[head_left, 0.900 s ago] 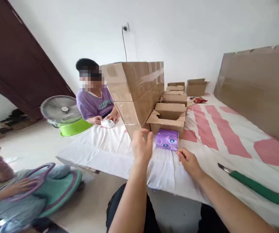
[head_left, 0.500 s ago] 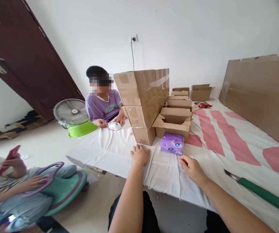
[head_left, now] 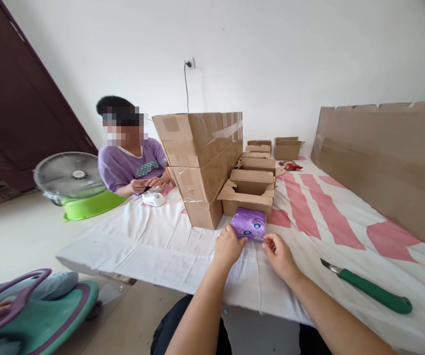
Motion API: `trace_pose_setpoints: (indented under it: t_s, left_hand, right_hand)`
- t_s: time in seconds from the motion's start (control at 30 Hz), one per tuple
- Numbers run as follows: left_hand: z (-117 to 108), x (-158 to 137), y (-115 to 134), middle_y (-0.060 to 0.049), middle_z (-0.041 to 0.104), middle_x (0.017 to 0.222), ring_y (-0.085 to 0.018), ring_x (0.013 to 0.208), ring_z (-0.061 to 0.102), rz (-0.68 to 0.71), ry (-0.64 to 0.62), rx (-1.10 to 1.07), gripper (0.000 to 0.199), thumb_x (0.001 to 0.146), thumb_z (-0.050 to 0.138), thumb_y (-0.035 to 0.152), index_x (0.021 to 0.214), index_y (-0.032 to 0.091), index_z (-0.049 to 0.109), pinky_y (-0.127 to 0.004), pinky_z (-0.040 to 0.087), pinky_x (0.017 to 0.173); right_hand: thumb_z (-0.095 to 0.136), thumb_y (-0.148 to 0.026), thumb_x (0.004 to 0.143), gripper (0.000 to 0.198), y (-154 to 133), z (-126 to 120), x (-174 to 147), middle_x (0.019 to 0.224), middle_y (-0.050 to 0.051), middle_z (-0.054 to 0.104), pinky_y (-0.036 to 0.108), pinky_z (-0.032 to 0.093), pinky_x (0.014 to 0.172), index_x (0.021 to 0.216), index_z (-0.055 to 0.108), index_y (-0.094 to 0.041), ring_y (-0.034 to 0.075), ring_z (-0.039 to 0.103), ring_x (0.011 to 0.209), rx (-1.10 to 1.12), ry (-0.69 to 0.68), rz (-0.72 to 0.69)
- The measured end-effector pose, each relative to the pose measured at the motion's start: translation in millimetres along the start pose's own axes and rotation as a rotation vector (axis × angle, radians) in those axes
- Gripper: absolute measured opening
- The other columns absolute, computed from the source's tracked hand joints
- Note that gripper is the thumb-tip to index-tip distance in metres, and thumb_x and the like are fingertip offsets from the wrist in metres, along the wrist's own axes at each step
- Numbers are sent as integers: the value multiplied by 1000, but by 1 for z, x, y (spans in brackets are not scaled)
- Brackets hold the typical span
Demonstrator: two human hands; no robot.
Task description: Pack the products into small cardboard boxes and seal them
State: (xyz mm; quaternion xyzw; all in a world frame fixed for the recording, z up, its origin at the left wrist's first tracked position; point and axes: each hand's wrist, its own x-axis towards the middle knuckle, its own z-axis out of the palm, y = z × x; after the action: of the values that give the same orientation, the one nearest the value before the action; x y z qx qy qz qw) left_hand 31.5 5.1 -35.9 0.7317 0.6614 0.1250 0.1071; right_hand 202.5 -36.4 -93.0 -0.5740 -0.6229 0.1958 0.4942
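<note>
Since half a second ago, the left hand (head_left: 229, 246) has moved from the cloth below the carton stack to the purple plastic-wrapped pack (head_left: 248, 222), while the right hand (head_left: 281, 256) stays by the pack's near right corner. The left hand is loosely spread, thumb apart from the fingers, meeting the near left corner; the right hand is narrow and half curled, and I cannot tell whether it pinches the wrapper. Between them, the pack lies on the desk (head_left: 138, 256), just in front of the nearest open carton (head_left: 247, 202), on a white cloth (head_left: 183, 241) with pinkish-red patches. To the right lies a green-handled knife (head_left: 373, 291), its blade pointing away and leftward. Left of the open carton stands the taped carton stack (head_left: 208, 170), three high at its near end; more open cartons (head_left: 257, 162) line up behind the nearest one. Near their far end are a separate open box (head_left: 288, 148) and a small red item (head_left: 292, 166), too small to identify. A large cardboard panel (head_left: 382, 162) stands at the right. Across the desk's left side, a person in a purple shirt (head_left: 133, 167) has both hands behind a small white object (head_left: 154, 198). Beyond are a round fan (head_left: 74, 172) and a lime-green basin (head_left: 92, 203).
</note>
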Motion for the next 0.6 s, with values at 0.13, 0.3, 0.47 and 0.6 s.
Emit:
trace_pose_setpoints:
  t_s: [0.13, 0.3, 0.47, 0.6]
  left_hand:
    - [-5, 5, 2, -20, 68, 109, -32, 107, 64, -13, -10, -1, 45, 91, 49, 51, 108, 10, 52, -34, 46, 82]
    - [-8, 8, 4, -21, 70, 104, -34, 102, 66, -13, -25, -5, 50, 92, 43, 57, 105, 10, 55, -36, 46, 79]
    - [-2, 10, 4, -21, 69, 107, -34, 105, 65, -28, -7, -43, 52, 95, 34, 57, 107, 10, 53, -37, 46, 81]
    - [7, 11, 4, -23, 64, 118, -33, 116, 59, -25, 40, -83, 51, 95, 41, 51, 119, 7, 48, -37, 44, 89]
  right_hand:
    - [52, -39, 79, 26, 5, 1, 2, 97, 9, 64, 37, 53, 66, 97, 54, -20, 21, 63, 74, 38, 59, 47]
    - [56, -39, 76, 28, 7, 1, 2, 96, 10, 63, 38, 53, 66, 96, 53, -20, 23, 64, 77, 74, 75, 83]
    - [56, -39, 76, 28, 6, 2, 1, 98, 9, 63, 38, 53, 66, 96, 54, -20, 21, 63, 75, 100, 81, 88]
    - [57, -37, 76, 25, 3, 2, 0, 97, 8, 64, 36, 53, 65, 95, 55, -21, 20, 63, 74, 112, 80, 81]
